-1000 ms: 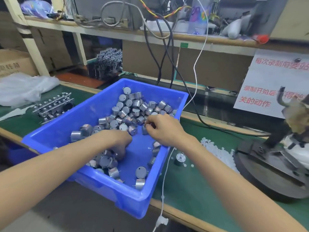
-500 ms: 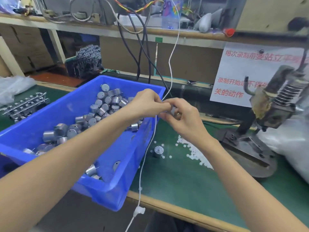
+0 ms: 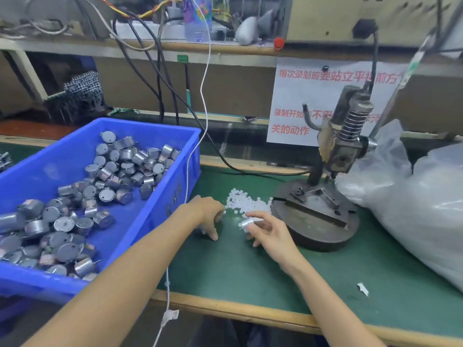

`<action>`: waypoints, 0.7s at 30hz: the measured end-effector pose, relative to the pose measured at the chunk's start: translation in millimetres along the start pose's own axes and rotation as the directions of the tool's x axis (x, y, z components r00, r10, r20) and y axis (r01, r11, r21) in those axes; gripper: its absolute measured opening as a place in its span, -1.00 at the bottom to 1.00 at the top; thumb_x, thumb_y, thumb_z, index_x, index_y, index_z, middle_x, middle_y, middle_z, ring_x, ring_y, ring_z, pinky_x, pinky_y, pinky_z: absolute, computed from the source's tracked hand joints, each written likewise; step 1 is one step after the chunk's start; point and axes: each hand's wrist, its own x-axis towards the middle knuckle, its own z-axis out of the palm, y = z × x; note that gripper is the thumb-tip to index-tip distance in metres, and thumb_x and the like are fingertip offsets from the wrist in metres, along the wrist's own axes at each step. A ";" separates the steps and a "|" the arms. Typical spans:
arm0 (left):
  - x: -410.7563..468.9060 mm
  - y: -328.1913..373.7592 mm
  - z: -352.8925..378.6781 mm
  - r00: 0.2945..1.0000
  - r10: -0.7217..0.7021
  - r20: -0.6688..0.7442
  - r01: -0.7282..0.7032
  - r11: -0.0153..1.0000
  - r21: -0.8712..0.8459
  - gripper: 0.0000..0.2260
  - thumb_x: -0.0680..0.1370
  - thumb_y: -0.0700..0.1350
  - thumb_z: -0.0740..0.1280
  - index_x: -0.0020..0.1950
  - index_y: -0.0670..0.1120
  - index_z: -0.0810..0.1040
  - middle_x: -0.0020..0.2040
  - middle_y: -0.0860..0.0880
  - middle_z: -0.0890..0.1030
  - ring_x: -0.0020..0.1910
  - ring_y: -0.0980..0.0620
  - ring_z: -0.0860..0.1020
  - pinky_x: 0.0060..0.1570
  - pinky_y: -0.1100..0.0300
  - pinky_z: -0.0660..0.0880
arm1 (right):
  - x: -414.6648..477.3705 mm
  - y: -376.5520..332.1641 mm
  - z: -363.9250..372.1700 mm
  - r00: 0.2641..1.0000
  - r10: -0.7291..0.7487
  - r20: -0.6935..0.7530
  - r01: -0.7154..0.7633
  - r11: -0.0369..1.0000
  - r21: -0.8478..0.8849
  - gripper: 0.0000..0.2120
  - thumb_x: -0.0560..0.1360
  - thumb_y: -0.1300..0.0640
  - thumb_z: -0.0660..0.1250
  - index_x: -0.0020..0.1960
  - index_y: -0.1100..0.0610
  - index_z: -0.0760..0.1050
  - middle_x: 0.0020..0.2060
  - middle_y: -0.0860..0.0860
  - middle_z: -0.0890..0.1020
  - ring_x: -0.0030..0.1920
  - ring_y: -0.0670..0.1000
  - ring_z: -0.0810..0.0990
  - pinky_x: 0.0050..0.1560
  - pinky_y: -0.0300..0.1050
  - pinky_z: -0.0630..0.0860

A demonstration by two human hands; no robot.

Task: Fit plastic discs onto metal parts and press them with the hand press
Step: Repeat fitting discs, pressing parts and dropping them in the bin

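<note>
Nearest the viewer, the green worktop (image 3: 250, 271) is carrying both forearms as they reach forward. The right hand (image 3: 271, 232) is pinching a small silver metal part (image 3: 248, 223) between thumb and fingertips, just above the mat. The part is lying on its side, its long axis running roughly left to right and its thin pin end pointing toward the left hand (image 3: 208, 216).

That hand is hanging fingers-down, with its tips touching the worktop. Whether it is pinching anything under those curled fingers cannot be told.

Just beyond and between the two hands, the white plastic discs (image 3: 246, 204) are lying in a loose pile. The left hand is sitting at the pile's near-left edge, so it seems the better placed to lift a disc and bring it rightward onto the pin.

Past the discs to the right, the hand press (image 3: 335, 151) is standing with nothing visible on its round base. To the left, the blue bin (image 3: 175, 196) is holding more metal parts (image 3: 112, 176).
</note>
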 end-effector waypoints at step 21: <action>1.4 25.7 97.1 0.743 -0.148 -0.652 -0.343 0.753 -0.561 -0.89 0.40 -0.05 0.49 -0.13 -0.04 0.66 -0.11 0.07 0.55 -0.06 0.08 0.40 0.03 0.23 0.27 | 3.3 14.2 11.2 0.995 -0.077 -0.069 0.062 0.979 -0.192 -0.93 0.56 0.26 0.27 0.02 0.12 0.45 -0.22 -0.14 0.53 -0.38 -0.20 0.49 -0.44 -0.31 0.46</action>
